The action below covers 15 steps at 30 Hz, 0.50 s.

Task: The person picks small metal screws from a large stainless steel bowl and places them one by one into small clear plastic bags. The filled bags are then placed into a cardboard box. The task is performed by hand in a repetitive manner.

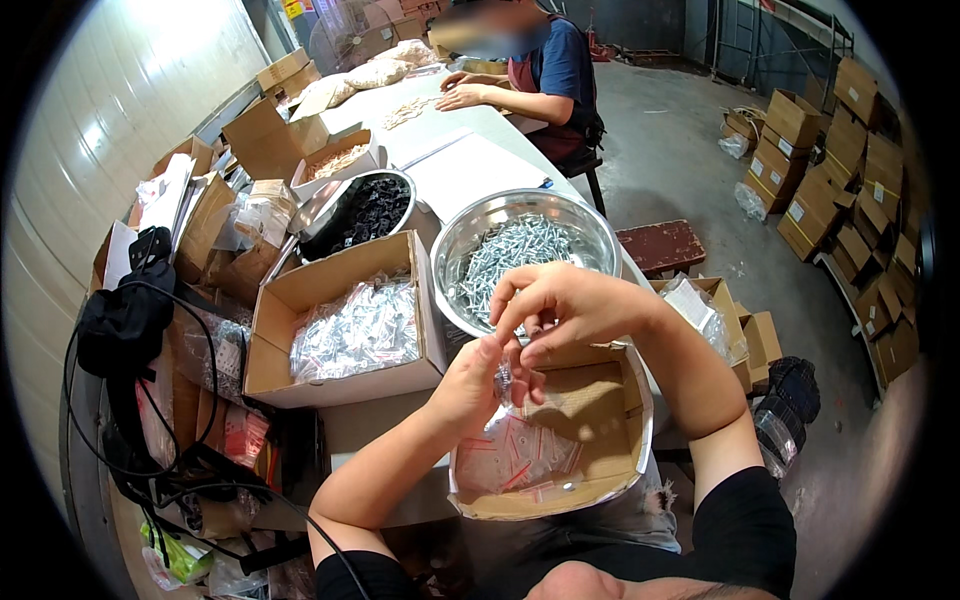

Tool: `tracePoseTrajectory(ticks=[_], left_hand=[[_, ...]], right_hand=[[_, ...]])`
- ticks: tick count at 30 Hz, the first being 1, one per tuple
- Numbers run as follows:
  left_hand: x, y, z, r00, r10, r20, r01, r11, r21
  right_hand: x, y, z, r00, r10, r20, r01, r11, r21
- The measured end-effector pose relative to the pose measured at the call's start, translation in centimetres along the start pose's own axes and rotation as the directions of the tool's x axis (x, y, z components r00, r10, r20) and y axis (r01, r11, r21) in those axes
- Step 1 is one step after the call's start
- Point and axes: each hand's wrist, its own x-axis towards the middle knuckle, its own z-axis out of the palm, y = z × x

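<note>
My left hand is closed on a small clear plastic bag, mostly hidden by the fingers. Just above and to its right, my right hand has its fingers curled in a pinch close to the left fingertips; what it grips is hidden. Both hands are over the near rim of a steel bowl full of silvery screws. Below them, an open cardboard box holds flat clear bags with red seal lines. To the left, another cardboard box contains many filled clear bags.
Beyond the boxes stand a container of black parts and a box of tan pieces. White paper lies on the table. Across it sits a person with hands on small pieces. A red-brown stool and stacked cartons are at right.
</note>
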Motion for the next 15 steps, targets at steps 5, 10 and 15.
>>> tracePoseTrajectory(ticks=[5,10,15], left_hand=[[0.2,0.6,0.5,0.996,-0.078,-0.041,0.079,0.996,0.047],[0.1,0.1,-0.1,0.996,0.082,-0.028,-0.079,0.994,0.079],[0.0,1.2,1.0,0.995,0.054,-0.088,-0.041,0.988,0.148]], right_hand=[[0.1,1.2,1.2,0.995,-0.049,0.086,0.059,0.991,-0.122],[0.2,-0.9,0.5,0.996,0.062,0.068,-0.056,0.994,-0.091],[-0.3,0.2,1.0,0.995,-0.017,0.097,0.030,0.992,-0.127]])
